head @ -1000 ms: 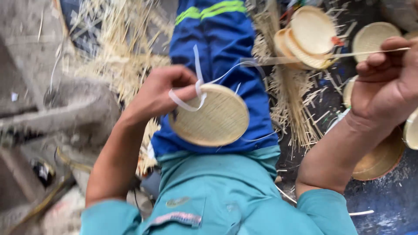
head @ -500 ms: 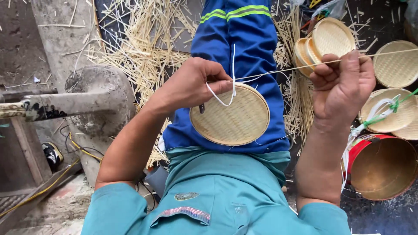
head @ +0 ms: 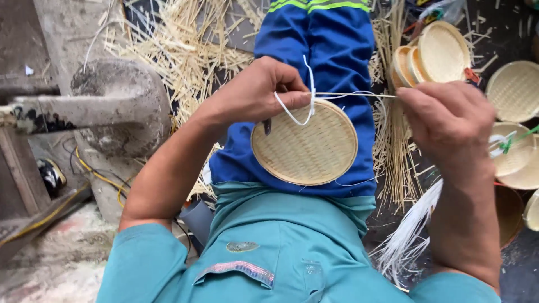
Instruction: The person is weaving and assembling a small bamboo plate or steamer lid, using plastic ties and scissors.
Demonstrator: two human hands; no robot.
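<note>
Over the lap, left hand (head: 255,92) pinches white strip (head: 295,112).

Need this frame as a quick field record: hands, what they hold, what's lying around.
left hand: grips the rim of the round woven tray, white strip looped at its fingers
right hand: pinches a thin stick that points at the left hand
tray position: on the lap, over blue trousers
nearby: stacked trays at right, straw scraps on the floor
</note>
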